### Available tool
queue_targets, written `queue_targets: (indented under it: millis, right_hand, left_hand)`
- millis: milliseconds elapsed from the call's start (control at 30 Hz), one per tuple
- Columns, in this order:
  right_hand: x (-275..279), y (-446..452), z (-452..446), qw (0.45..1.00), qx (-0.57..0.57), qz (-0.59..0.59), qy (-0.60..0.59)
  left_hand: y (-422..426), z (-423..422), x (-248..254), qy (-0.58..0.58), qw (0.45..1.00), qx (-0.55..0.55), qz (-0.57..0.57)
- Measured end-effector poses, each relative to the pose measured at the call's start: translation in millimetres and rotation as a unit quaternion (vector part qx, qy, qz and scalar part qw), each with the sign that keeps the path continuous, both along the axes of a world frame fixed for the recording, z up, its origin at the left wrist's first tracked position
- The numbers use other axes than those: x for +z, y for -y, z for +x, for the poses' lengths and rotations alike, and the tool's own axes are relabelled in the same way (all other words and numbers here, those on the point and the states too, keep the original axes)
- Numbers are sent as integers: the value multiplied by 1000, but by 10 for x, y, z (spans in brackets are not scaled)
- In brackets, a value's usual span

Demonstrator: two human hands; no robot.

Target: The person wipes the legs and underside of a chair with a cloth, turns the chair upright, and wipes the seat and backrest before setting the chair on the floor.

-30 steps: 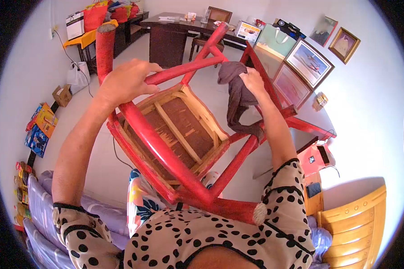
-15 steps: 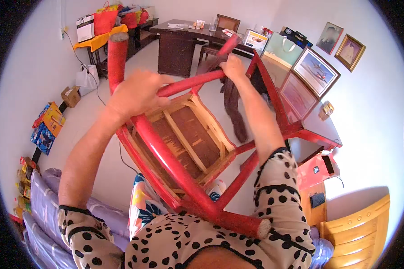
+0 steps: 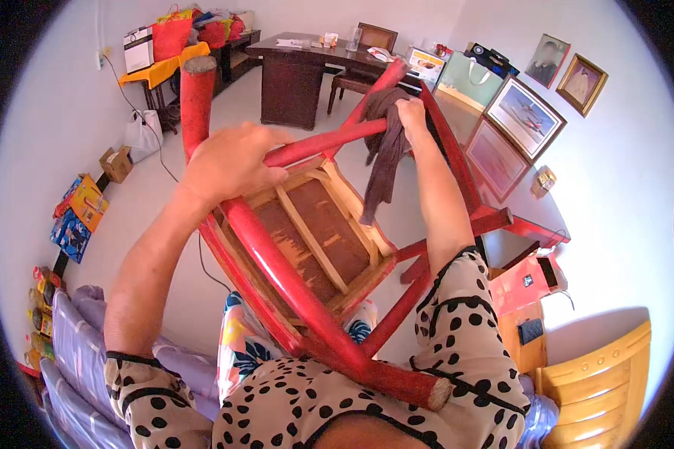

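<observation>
A red wooden chair [image 3: 292, 280] is tilted in front of my body, with the bare wood underside of its seat [image 3: 326, 228] facing me. My left hand [image 3: 232, 161] is wrapped round the chair frame where a leg meets a rung. A dark brown cloth [image 3: 384, 168] hangs over the far end of that rung and a red bar beside it. My right hand [image 3: 412, 120] grips the cloth there, its fingers partly hidden behind it. One chair leg end lies close to my spotted top.
A dark desk [image 3: 296, 82] with a chair stands at the back. Framed pictures [image 3: 526, 120] lean beside a red-edged table on the right. A purple sofa [image 3: 82, 359] is at lower left, a yellow wooden headboard [image 3: 599, 382] at lower right. Boxes [image 3: 116, 163] line the left wall.
My right hand has moved with the cloth from the chair's right side to the rung's far end. The chair has shifted slightly right and down in view, with my left hand still on it.
</observation>
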State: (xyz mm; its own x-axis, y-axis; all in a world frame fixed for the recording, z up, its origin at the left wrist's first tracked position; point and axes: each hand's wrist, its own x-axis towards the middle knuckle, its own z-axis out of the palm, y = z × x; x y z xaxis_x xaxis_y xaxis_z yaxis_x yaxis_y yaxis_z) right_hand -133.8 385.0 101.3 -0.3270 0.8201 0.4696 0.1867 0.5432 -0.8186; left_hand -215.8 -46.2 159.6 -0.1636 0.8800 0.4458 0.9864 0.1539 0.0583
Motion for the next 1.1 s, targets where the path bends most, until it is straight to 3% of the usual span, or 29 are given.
queue_targets:
  millis: [67, 167, 233, 300, 367, 433, 500, 533, 567, 633, 733, 767, 833, 967, 1100]
  right_hand:
    - [37, 0, 88, 988, 61, -129, -66]
    - [-23, -135, 101, 981, 51, -174, -69]
    - [-180, -417, 109, 996, -46, -36, 65]
    - [-253, -639, 175, 956, -158, 122, 215]
    - [139, 0, 534, 964, -117, 37, 237]
    - [135, -216, 525, 988, -65, -90, 102]
    - [342, -116, 621, 970, -10, -238, -41]
    - [377, -44, 647, 952, 123, -222, -173]
    - [538, -56, 594, 930, 142, -245, -233]
    - [837, 247, 563, 912, 268, -171, -259]
    - [921, 159, 90, 958, 256, 57, -119]
    - [952, 256, 25, 970, 149, 188, 33]
    - [803, 304, -188, 927, -58, 355, 107]
    - [815, 333, -284, 901, -115, 407, 95]
    - [945, 249, -183, 875, -137, 421, 196]
  left_hand:
    - [-20, -64, 2, 16, 1000, -14, 0]
    - [-28, -44, 26, 10, 1000, -13, -8]
    - [-9, -2, 44, 16, 1000, 4, -11]
    - [-9, -10, 33, 14, 1000, -3, -1]
    - [-32, -115, -24, 3, 999, -29, 19]
    - [-35, -127, -1, 12, 1000, -23, 4]
    - [-39, -119, 18, 14, 1000, -22, 0]
    - [-31, -107, 18, 12, 1000, -23, 3]
    - [-23, -95, 19, 10, 1000, -22, 6]
    - [-6, -23, 60, 27, 1000, -4, -12]
    - [14, 57, 108, 33, 999, 21, -32]
    - [16, 72, 112, 31, 998, 28, -39]
    - [19, 65, 119, 39, 998, 36, -41]
    - [16, -4, 59, 31, 999, 28, -27]
    - [-18, -11, 13, 15, 1000, 25, -7]
